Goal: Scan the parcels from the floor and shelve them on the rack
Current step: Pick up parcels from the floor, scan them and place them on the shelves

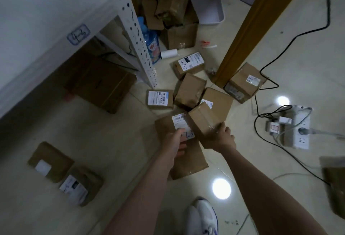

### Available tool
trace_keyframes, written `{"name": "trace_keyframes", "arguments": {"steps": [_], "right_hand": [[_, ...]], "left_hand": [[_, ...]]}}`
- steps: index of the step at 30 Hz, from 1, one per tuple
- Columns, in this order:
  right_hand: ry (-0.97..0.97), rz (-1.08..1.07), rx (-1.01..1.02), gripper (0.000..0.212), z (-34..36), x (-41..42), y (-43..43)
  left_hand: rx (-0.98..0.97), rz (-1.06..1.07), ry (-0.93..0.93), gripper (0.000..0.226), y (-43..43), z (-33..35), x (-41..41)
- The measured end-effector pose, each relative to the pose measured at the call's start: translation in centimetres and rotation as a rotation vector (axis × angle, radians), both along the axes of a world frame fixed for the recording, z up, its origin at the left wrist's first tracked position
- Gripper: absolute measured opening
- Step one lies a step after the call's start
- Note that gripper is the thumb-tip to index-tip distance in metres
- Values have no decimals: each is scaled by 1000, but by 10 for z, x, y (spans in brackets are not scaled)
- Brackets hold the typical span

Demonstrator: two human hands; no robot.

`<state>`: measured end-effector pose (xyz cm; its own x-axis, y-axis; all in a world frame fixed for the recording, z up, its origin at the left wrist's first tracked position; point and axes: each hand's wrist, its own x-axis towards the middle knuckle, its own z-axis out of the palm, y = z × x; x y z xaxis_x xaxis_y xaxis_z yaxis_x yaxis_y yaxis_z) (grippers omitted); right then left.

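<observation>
Right hand (222,136) fingers grasp small box (201,121) at its near corner, box extending forward-left; left hand (174,141) on labelled parcel (188,160), grip unclear.

Parcels (190,90) cluster on the floor (112,141) ahead of you, rack (46,20) left, power strip (300,128) right.

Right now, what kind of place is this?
Likely a parcel storeroom: labelled cardboard parcels strewn on the tiled floor, a white slotted rack with a handwritten shelf tag. The left hand holds a flat parcel, the right hand a small box.
</observation>
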<state>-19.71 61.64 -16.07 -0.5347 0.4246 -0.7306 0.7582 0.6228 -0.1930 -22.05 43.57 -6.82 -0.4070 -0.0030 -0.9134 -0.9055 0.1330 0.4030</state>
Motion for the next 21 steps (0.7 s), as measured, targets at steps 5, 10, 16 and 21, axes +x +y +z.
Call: {"name": "trace_keyframes", "arguments": {"steps": [5,10,16,21], "right_hand": [[115,-26,36,103,-22,8,-1],[299,-188,-44,95,33,32,-25],[543,-272,-98,94,169,54,-64],[708,-337,-191,103,307,72,-88]], "left_hand": [[-53,90,-21,27,-24,-23,1],[-64,178,-35,36,-44,15,22],[10,155,71,12,-34,134,40],[45,103,244,34,-41,252,57]]}}
